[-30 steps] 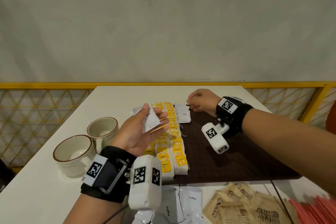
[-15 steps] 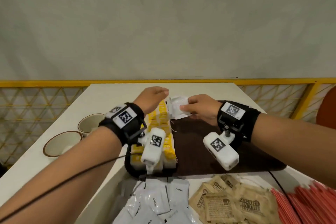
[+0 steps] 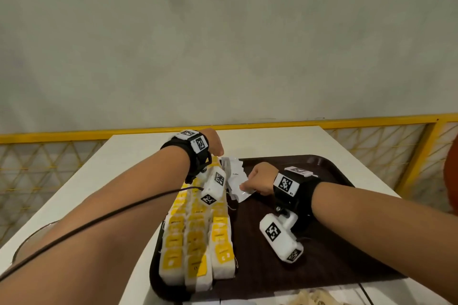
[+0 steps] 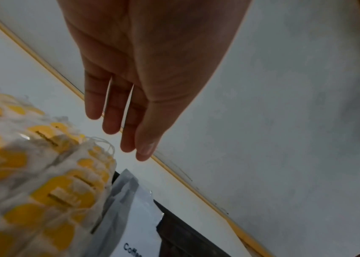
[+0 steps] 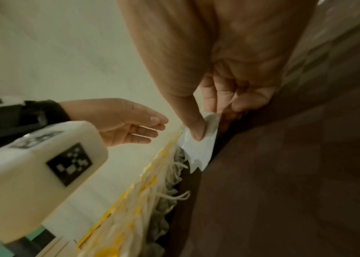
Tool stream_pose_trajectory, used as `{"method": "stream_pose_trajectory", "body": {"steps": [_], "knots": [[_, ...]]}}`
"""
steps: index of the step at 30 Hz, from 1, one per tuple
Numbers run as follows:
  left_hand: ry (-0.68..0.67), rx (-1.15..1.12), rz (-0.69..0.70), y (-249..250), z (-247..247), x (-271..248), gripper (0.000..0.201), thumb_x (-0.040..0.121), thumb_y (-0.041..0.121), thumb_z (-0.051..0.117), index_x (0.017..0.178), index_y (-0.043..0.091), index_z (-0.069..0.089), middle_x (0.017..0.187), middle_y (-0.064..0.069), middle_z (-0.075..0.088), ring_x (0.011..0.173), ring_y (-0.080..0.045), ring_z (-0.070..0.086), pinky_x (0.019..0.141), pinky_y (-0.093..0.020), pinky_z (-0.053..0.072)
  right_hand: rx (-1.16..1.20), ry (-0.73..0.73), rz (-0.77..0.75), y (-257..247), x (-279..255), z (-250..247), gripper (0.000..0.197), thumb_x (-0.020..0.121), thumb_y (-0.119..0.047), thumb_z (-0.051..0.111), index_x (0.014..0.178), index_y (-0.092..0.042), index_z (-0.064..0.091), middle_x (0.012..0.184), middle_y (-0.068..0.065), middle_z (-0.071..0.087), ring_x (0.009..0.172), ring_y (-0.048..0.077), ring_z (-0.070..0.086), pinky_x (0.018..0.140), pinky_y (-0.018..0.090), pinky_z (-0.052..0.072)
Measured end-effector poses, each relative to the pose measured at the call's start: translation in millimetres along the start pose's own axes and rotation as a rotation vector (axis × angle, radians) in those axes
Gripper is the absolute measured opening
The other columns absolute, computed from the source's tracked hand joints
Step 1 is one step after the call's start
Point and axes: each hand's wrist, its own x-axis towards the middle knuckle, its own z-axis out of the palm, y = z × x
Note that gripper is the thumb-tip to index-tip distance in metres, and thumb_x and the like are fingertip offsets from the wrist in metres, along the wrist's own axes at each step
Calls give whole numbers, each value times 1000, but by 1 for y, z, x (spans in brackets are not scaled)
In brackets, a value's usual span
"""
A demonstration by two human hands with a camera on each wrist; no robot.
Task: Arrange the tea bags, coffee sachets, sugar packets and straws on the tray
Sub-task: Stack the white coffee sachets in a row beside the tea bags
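A dark brown tray (image 3: 322,255) lies on the white table. Rows of yellow-tagged tea bags (image 3: 198,238) fill its left side. White coffee sachets (image 3: 235,178) lie fanned beside the far end of the tea bags. My right hand (image 3: 257,179) pinches the near edge of the sachets (image 5: 201,146) between thumb and fingers. My left hand (image 3: 215,142) hovers past the far end of the tea bags, fingers (image 4: 117,111) straight and holding nothing. Tea bags (image 4: 42,182) and a sachet marked Coffee (image 4: 130,226) show below it.
A cup rim (image 3: 29,242) shows under my left forearm on the table's left. Brown sugar packets (image 3: 314,298) peek in at the bottom edge. A yellow railing (image 3: 371,119) runs behind the table. The tray's right half is bare.
My left hand handed its sachets to the right hand and now hangs empty beyond the tea bags. The right hand brought the sachets down onto the tray. The view moved closer.
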Motion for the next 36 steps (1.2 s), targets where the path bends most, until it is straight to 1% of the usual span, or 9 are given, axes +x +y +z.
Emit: {"method": "stream_pose_trajectory", "body": {"steps": [5,11,17,24,26,28,30,33,36], "knots": [[-18,-26,19,3,3,19,31,90,15,63,119,6,65,124,-8,63,115,-24,58,95,-33,47,-65,22,-10,2,11,-1,45,76,-24,71,45,-16,39,33,-8,29,45,16,32,51,27,26],[-6,-32,74,1,11,30,29,91,8,61,119,8,66,124,-6,63,115,-20,58,88,-24,44,-68,40,-11,1,21,2,31,72,-28,71,53,-18,48,62,6,50,61,21,45,59,30,37],[3,-39,83,-1,17,39,26,88,9,64,114,9,70,120,-6,65,111,-19,59,86,-24,44,-56,31,-25,3,29,3,19,64,-32,72,61,-15,63,62,7,59,60,20,53,60,31,43],[19,-37,92,-1,19,45,21,85,9,68,105,11,72,115,-6,68,107,-19,61,87,-26,48,-79,85,-44,-3,29,3,28,70,-28,75,57,-15,54,56,2,48,54,17,46,56,27,38],[38,-46,94,-3,18,45,21,85,8,67,105,11,72,115,-6,67,107,-20,61,87,-27,48,-80,83,-53,-6,29,2,21,71,-30,76,69,-13,65,63,3,53,60,17,50,61,30,43],[67,-60,92,-4,17,44,20,85,8,68,104,11,72,114,-6,67,106,-20,61,86,-27,48,-81,80,-69,-4,31,0,39,73,-32,77,100,-5,70,82,10,66,70,16,55,75,33,52],[69,-61,100,-5,16,42,19,83,10,69,102,10,73,111,-7,68,100,-20,62,80,-27,49,-82,90,-76,-3,30,-1,49,74,-30,78,113,-3,66,100,14,70,73,16,57,84,37,55],[34,-58,98,-5,16,39,19,81,15,73,98,8,73,106,-9,70,82,-17,57,67,-25,47,-35,93,-73,0,27,-1,55,75,-30,79,122,-9,60,97,4,65,80,18,61,84,34,56],[36,-43,101,-5,18,36,20,81,18,73,98,7,73,106,-8,70,92,-20,62,77,-28,48,6,91,-67,1,24,0,59,74,-30,81,124,-11,57,92,1,61,84,18,63,83,33,56]]}}
